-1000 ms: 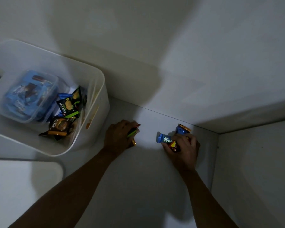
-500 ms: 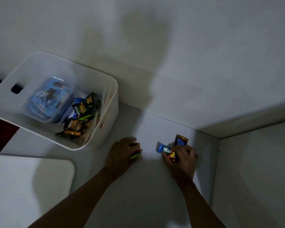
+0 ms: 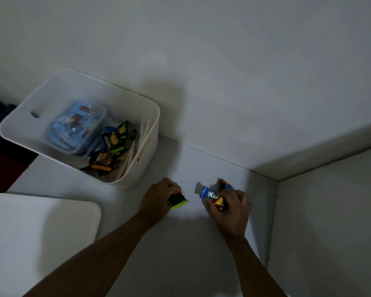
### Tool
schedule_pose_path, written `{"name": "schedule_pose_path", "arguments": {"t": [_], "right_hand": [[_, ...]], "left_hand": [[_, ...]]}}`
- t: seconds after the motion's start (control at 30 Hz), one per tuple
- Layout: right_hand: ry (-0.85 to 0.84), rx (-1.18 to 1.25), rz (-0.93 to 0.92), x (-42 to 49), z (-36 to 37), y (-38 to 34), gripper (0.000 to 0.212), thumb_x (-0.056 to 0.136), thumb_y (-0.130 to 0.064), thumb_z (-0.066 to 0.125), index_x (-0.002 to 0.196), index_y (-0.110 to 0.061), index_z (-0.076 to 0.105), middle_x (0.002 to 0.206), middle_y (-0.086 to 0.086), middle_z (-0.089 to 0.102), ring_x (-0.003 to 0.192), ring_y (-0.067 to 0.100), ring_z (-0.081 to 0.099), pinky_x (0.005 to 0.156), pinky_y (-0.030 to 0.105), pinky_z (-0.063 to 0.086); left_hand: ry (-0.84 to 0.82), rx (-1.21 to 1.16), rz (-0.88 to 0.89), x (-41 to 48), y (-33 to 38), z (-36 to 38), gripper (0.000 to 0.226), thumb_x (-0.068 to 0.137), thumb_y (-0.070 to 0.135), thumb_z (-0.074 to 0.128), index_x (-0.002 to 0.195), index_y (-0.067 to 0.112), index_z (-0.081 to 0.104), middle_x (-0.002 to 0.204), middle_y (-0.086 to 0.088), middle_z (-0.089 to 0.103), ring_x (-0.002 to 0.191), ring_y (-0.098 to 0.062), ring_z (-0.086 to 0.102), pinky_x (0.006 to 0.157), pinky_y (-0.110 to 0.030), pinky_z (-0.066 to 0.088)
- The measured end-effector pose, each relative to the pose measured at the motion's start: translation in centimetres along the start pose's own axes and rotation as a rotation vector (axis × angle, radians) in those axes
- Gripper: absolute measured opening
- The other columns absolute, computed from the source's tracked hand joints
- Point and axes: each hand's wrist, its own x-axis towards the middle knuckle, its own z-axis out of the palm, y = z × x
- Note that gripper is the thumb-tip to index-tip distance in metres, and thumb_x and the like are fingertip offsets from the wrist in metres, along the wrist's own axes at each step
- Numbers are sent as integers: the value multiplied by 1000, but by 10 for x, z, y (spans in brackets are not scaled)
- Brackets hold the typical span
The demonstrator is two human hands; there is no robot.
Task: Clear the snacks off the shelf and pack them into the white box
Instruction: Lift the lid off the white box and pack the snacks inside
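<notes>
Lid [image 3: 41, 228]: a white, round-cornered panel lies flat at lower left, clear of the box opening. Judged to be set aside so packing is not obstructed.

White box [image 3: 147, 151]: stands open on the shelf, against the back wall, near the left hand. It holds a clear blue-tinted container [image 3: 75, 125] and several dark snack packets [image 3: 113, 139], loosely piled toward its right side.

Left hand [image 3: 156, 200]: curled closed around a dark packet with a green edge [image 3: 178, 201]; the green end protrudes past the fingers. The hand rests low on the shelf, just right of the box.

Shelf [image 3: 191, 243]: white surface, dimly lit; the bare stretch between the two hands carries no loose snacks.

Right hand [image 3: 231, 211]: closed over a cluster of packets near the right-hand corner. A blue wrapper [image 3: 208, 194] sticks out to the left, a red-and-dark packet [image 3: 221, 204] sits under the fingers, and another packet [image 3: 224, 184] shows just behind them. Whether that rear packet is gripped or merely touching cannot be told.

Task status: judged late stage; the remaining snacks are in the hands, with transfer into the box outstanding.
</notes>
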Motion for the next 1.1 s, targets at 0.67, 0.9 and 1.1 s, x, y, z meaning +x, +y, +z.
{"name": "schedule_pose_path", "arguments": {"t": [0.67, 0.9, 1.1], "right_hand": [[259, 507, -255, 99, -50, -215, 34, 68, -38, 86, 91, -20, 69, 90, -11, 63, 99, 17, 51, 75, 27, 49], [-22, 1002, 115, 116, -5, -328, 34, 70, -44, 85, 82, -17, 68, 80, 9, 71, 76, 26, 71, 70, 38, 61], [-85, 993, 398, 127, 26, -347, 42, 69, -51, 82, 83, -14, 69, 77, 6, 71, 68, 16, 64, 71, 36, 58]], "left_hand": [[859, -229, -76, -5, 73, -216, 21, 74, 19, 79, 92, 15, 70, 88, 1, 64, 84, -9, 55, 75, -15, 40], [813, -80, -373, 8, 4, -256, 14, 80, 22, 79, 79, 12, 69, 76, -3, 68, 70, -7, 48, 62, -10, 32], [676, -129, -370, 21, -25, -247, 11, 80, 15, 70, 73, 19, 62, 69, 3, 62, 70, -18, 60, 72, -39, 54]]}}
